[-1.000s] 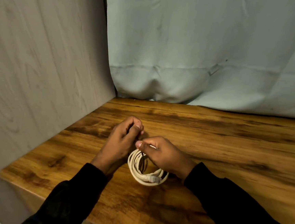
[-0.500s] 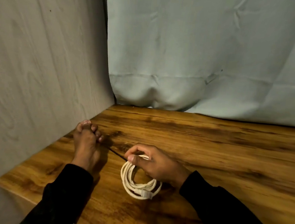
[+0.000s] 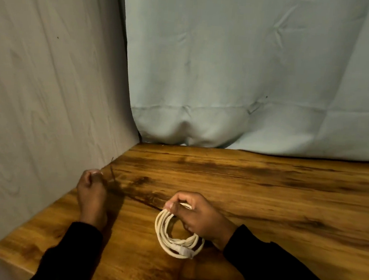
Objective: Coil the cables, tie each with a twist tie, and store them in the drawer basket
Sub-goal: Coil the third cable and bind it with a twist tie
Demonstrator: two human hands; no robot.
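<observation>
A white cable [image 3: 171, 239], wound into a coil with a plug at its lower edge, stands on the wooden table [image 3: 263, 191]. My right hand [image 3: 199, 218] grips the top of the coil, thumb over the strands. My left hand [image 3: 92, 191] is apart from it, to the left by the wall. Its curled fingertips pinch a thin dark twist tie [image 3: 112, 173], whose end sticks up past the fingers. The rest of the tie is hard to tell from the dark wood grain.
A grey panel wall [image 3: 37, 104] stands close on the left, right beside my left hand. A pale blue cloth [image 3: 251, 78] hangs along the table's back. The table's left corner edge [image 3: 10, 256] is near my left sleeve.
My left hand left the coil and moved left toward the wall, drawing the thin tie out. My right hand stayed gripping the coil. The camera tilted up a little.
</observation>
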